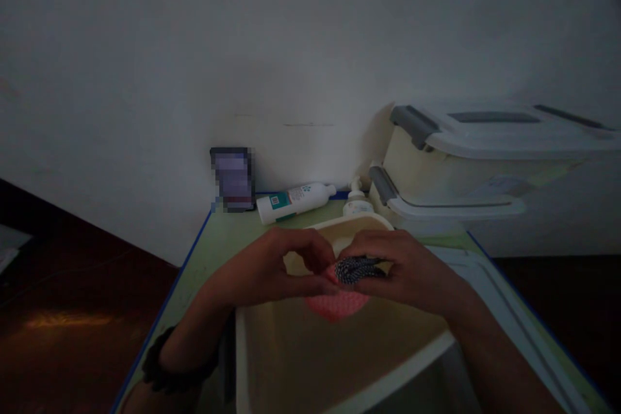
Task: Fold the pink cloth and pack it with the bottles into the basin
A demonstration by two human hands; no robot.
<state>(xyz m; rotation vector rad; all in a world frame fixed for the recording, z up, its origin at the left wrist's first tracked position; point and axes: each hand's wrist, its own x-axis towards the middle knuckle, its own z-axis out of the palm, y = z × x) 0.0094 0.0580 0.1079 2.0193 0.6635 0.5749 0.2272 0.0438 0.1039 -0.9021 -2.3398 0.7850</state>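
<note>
My left hand (286, 272) is closed, its thumb and fingers pinching the edge of a pink textured cloth (336, 306). Between the thumb and fingers of my right hand (402, 268) sits a small folded black-and-white patterned cloth (356, 270). The two cloths touch where my fingertips meet; whether they are one piece I cannot tell. Below them the pink cloth hangs in a rounded shape. Both hands are above an open storage bin (402, 376) with a pale rim and beige inside. A black band (167, 362) circles my left wrist.
On the green table (194, 284), a phone (234, 178) leans against the wall. A white bottle (295, 202) lies on its side near a pump bottle (358, 200). Lidded boxes (446, 174) with grey latches are stacked at the back right. A pale lid (490, 291) lies at right.
</note>
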